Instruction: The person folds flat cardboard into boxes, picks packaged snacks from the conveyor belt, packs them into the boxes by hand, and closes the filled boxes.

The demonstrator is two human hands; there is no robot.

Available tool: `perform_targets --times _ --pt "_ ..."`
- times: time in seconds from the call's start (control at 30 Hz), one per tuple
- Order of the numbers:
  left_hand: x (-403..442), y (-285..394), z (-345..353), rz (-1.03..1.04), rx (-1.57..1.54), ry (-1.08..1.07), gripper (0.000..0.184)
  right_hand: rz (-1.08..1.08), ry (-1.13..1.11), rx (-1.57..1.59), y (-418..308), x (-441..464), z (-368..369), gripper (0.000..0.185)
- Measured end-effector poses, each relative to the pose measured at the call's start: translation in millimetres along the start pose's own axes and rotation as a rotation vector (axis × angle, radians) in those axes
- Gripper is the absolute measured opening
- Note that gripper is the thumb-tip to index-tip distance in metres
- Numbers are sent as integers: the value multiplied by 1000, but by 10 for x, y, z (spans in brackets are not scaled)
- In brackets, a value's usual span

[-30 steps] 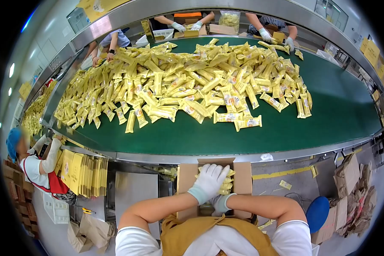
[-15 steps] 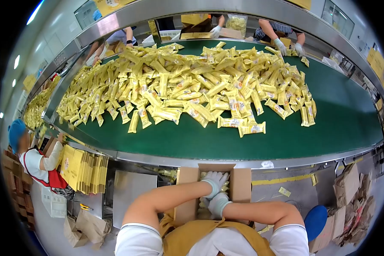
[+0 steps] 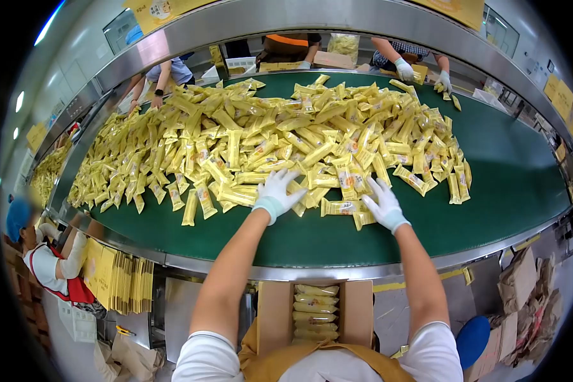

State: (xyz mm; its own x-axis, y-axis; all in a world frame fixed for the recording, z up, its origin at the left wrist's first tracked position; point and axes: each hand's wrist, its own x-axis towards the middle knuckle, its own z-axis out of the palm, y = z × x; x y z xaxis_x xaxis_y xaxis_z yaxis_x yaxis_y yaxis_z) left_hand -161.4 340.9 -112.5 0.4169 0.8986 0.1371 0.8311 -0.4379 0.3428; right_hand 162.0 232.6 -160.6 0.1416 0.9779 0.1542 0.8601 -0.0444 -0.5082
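A big heap of yellow wrapped snack packets [image 3: 235,145] covers the middle and left of the green conveyor belt [image 3: 507,184]. My left hand [image 3: 279,195], in a white glove, rests at the heap's front edge with its fingers spread over some packets. Farther right, my right hand [image 3: 385,205] is gloved too and reaches toward packets at the front edge, fingers apart. Neither hand grips anything that I can see. Close to my body stands an open cardboard box [image 3: 358,318] with its flaps folded out. Inside it lies a row of yellow packets [image 3: 316,305].
A metal rail [image 3: 277,272] edges the belt. Flat yellow cartons [image 3: 118,277] stand at left beside a person [image 3: 51,261] in a blue cap. Across the belt, gloved hands of other people [image 3: 404,70] handle packets. A blue stool [image 3: 473,341] is at lower right.
Both my hands have left the inside of the box and moved forward, apart from each other, onto the packets. The row in the box is now exposed.
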Motion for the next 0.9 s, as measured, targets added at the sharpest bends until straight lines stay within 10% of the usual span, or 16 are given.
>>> perform_targets --times 0.63,0.77,0.9 --pt "-1567 -378 -63 132 270 -106 66 -276 -166 -223 -668 -1085 -140 89" --pt "-1339 -680 69 438 222 -122 64 -262 -203 -345 -237 -1265 -198 77" --pt "-959 -479 -143 214 -53 -548 56 -249 -291 -415 -256 -1267 -322 60"
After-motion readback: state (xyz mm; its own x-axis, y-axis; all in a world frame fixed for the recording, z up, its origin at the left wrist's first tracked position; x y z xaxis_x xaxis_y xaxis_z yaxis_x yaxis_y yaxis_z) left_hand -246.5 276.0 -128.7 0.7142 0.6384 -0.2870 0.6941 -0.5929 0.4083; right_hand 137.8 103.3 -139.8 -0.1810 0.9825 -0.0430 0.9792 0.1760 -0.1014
